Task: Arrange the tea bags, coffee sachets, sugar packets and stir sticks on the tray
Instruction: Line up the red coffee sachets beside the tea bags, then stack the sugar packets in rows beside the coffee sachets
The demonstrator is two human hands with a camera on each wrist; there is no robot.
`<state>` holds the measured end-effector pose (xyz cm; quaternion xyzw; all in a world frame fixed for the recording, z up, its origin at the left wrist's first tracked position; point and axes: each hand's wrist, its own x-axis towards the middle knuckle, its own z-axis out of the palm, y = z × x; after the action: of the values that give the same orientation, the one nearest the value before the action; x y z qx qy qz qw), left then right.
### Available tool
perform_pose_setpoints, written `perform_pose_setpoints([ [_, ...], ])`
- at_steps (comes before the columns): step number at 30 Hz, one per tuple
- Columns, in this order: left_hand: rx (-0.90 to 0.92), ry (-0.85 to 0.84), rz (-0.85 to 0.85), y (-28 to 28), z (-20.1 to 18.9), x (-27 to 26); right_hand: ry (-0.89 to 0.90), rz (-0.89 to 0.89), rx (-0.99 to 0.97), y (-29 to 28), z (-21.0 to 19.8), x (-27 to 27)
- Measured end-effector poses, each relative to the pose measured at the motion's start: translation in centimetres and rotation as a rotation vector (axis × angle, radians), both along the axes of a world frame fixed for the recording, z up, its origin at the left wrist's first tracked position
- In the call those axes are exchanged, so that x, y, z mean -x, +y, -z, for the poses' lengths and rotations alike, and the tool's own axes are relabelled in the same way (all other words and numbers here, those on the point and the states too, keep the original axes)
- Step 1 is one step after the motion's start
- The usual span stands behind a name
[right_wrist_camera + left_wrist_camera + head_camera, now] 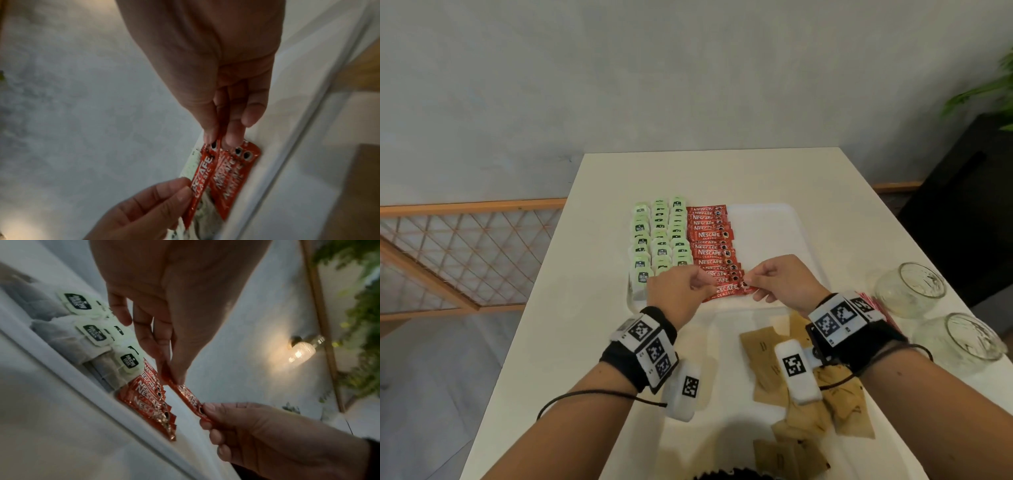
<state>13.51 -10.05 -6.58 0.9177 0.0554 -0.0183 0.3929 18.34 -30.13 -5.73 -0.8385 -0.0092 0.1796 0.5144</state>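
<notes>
Closest to me on the bench (551, 342) I see loose brown sugar packets (763, 346) scattered under and behind my right wrist, lying on a second white tray (688, 445) at the near edge. Two clear glasses (909, 289) stand off to the right, well apart from the work.

Just beyond that, my two hands meet over the near edge of the white tray (774, 222). My left hand (678, 291) pinches one end of a red coffee sachet (726, 291) between thumb and fingertips; my right hand (786, 279) pinches the other end, the one printed with the cup. In the left wrist view the sachet (188, 396) runs straight between the two grips and is lifted clear above the sachets already laid down. In the right wrist view it (202, 175) sits just beside and slightly over the nearest pieces of the row.

Further out, the coffee sachet row (710, 243) forms one overlapping column down the middle of the tray, and the held piece hangs at its near end. Left of it, touching the column, stand three columns of green-tagged tea bags (661, 240). The right part of the tray is bare white. I cannot see stir sticks clearly in any view.
</notes>
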Motion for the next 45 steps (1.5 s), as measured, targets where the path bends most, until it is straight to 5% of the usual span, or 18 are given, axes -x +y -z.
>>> perform_pose_setpoints([
  [7,-0.51,-0.046,0.145,-0.8,0.2,-1.0,-0.086,-0.027,0.238,0.0,2.9,0.2],
  [13,-0.721,0.001,0.297,-1.6,0.5,-1.8,-0.08,-0.014,0.288,0.8,3.1,0.0],
  [24,-0.594,-0.08,0.433,-2.6,-1.1,-0.4,-0.135,-0.011,0.248,-2.1,0.7,2.9],
  [29,-0.403,0.097,0.563,-5.1,-1.1,1.9,-0.076,-0.212,0.367,-5.9,-0.1,5.6],
  [32,-0.467,0.226,0.603,-6.9,-0.3,3.2,-0.092,-0.374,0.532,-7.4,0.5,6.5],
  [37,-0.64,0.249,0.502,-9.3,0.8,4.5,-0.159,-0.367,0.674,-8.3,1.2,7.4],
  [45,-0.588,0.353,0.419,-9.8,0.7,4.0,-0.215,-0.358,0.657,-7.9,2.3,7.7],
])
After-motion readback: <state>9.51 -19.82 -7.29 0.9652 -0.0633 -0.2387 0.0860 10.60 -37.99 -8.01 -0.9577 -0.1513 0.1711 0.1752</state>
